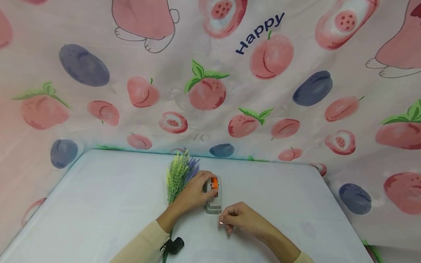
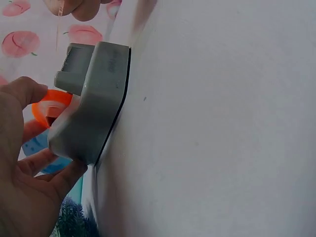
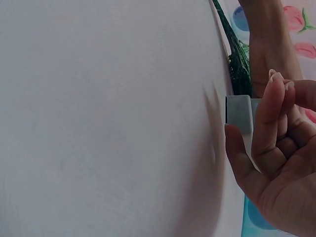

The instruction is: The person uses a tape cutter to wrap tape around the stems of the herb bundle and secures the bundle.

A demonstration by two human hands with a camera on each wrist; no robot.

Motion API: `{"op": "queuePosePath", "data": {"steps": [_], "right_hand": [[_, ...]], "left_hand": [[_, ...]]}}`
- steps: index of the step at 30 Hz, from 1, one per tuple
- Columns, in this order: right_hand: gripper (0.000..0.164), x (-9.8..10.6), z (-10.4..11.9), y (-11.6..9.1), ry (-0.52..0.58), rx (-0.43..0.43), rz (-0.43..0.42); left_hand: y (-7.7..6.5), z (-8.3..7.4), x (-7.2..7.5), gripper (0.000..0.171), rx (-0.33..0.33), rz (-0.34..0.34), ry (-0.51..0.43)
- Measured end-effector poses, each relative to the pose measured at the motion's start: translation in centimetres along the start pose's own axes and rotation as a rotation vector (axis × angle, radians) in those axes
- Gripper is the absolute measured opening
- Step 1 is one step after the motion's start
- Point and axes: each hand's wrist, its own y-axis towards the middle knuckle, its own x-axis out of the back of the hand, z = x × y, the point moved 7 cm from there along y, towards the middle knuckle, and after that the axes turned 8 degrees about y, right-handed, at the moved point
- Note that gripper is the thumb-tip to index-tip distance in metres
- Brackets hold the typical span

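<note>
A grey tape dispenser (image 1: 214, 209) with an orange tape core (image 1: 215, 182) stands on the white table. My left hand (image 1: 195, 190) grips it from the left. In the left wrist view, the thumb touches the orange core (image 2: 52, 101) while other fingers rest against the end of the grey body (image 2: 101, 98). My right hand (image 1: 245, 219) is just in front of the dispenser's near end, thumb and index fingertips pinched together. A thin clear strip of tape (image 2: 60, 7) shows at its fingertips in the left wrist view. In the right wrist view, these fingers (image 3: 269, 118) partly hide the dispenser (image 3: 239, 113).
A bunch of lavender-like flowers (image 1: 177, 175), yellow-green and purple, lies left of the dispenser, its stems passing under the left arm. A small black device (image 1: 175, 245) sits by the left sleeve. Behind the table (image 1: 279, 190) hangs a fruit-printed cloth (image 1: 184, 95).
</note>
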Motion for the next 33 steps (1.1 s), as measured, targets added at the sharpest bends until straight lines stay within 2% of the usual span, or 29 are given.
{"op": "queuePosePath", "data": {"steps": [5,10,17,22,26,29,33], "right_hand": [[0.021,-0.3,0.1,0.1,0.001,0.009,0.011],[0.019,-0.9,0.0,0.3,-0.026,0.004,0.024],[0.020,-0.8,-0.1,0.8,-0.070,0.018,-0.010],[0.020,-0.9,-0.3,0.6,-0.051,-0.007,-0.011],[0.020,-0.8,-0.3,0.5,-0.070,0.007,-0.021],[0.020,-0.6,-0.4,0.5,-0.069,0.016,-0.026],[0.020,-0.5,-0.5,0.5,-0.053,0.012,-0.022]], "left_hand": [[0.1,0.3,-0.2,0.037,0.031,0.006,-0.026],[0.6,0.5,-0.3,0.036,0.025,0.013,-0.029],[0.9,0.7,-0.2,0.032,0.039,0.004,-0.068],[0.5,1.0,-0.3,0.037,0.024,0.010,-0.046],[0.3,1.0,-0.4,0.043,0.008,0.012,-0.047],[0.4,1.2,-0.5,0.043,0.022,0.030,-0.123],[0.6,1.7,-0.7,0.038,0.077,0.043,-0.250]]}}
